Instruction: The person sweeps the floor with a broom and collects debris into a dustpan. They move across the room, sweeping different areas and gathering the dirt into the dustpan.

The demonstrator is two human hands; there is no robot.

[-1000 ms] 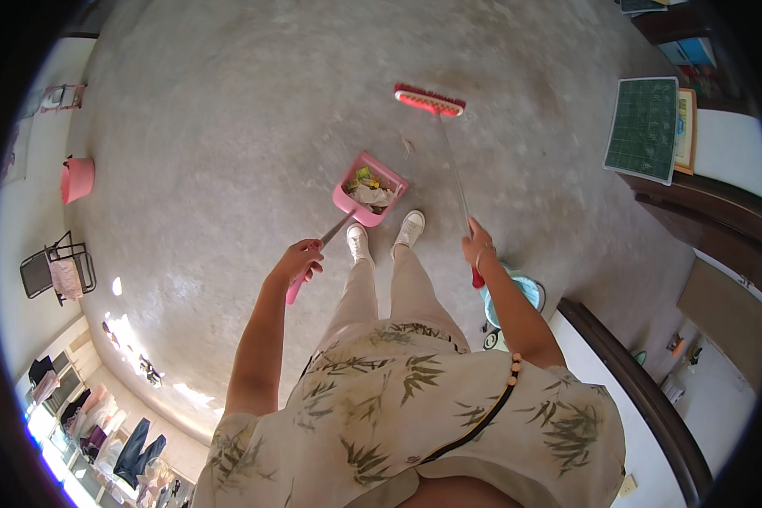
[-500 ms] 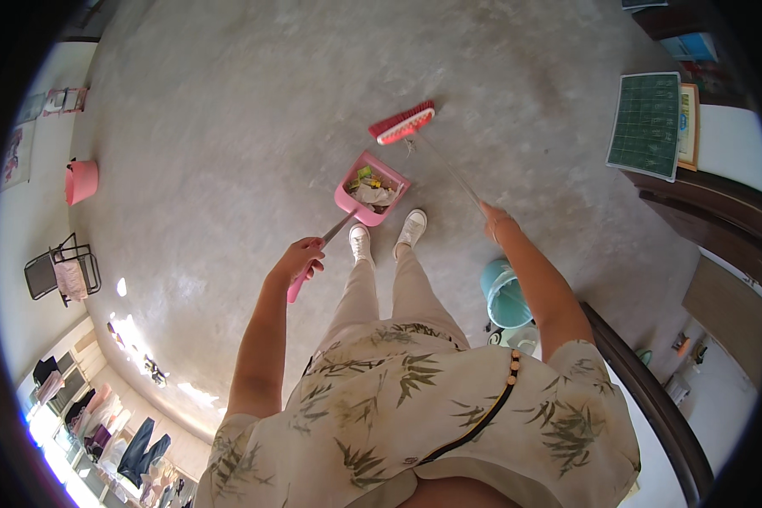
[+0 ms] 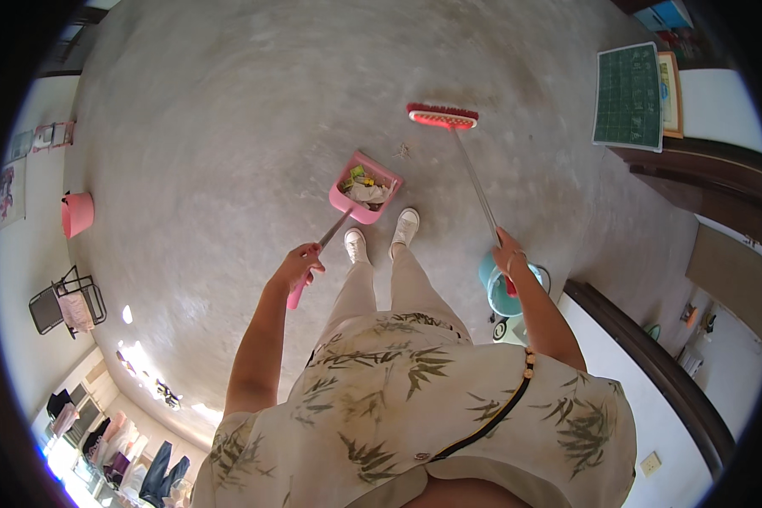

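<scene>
My left hand point(image 3: 300, 264) is closed round the pink handle of a long-handled dustpan point(image 3: 371, 214). The pan rests on the floor just ahead of my shoes, with crumpled pale paper, green and yellow scraps and other litter point(image 3: 367, 191) in it. Out to the right, my right hand point(image 3: 508, 252) grips the metal pole of a broom point(image 3: 443, 119). Its red-bristled head is on or close to the floor, beyond the dustpan and to its right. A small wisp of debris point(image 3: 402, 151) lies on the floor between broom head and pan.
Below my right hand stands a light-blue bucket point(image 3: 488, 275). A pink bin point(image 3: 77, 215) and a folding chair point(image 3: 51, 311) with a cloth line the left wall. Far right, a green chalkboard point(image 3: 628, 97) leans near dark furniture. Clothes point(image 3: 157, 478) hang at lower left.
The broom head has swung right and slightly farther off, turning as it went, and away from the debris. My right hand has dropped a little lower. The dustpan stays nearly in place.
</scene>
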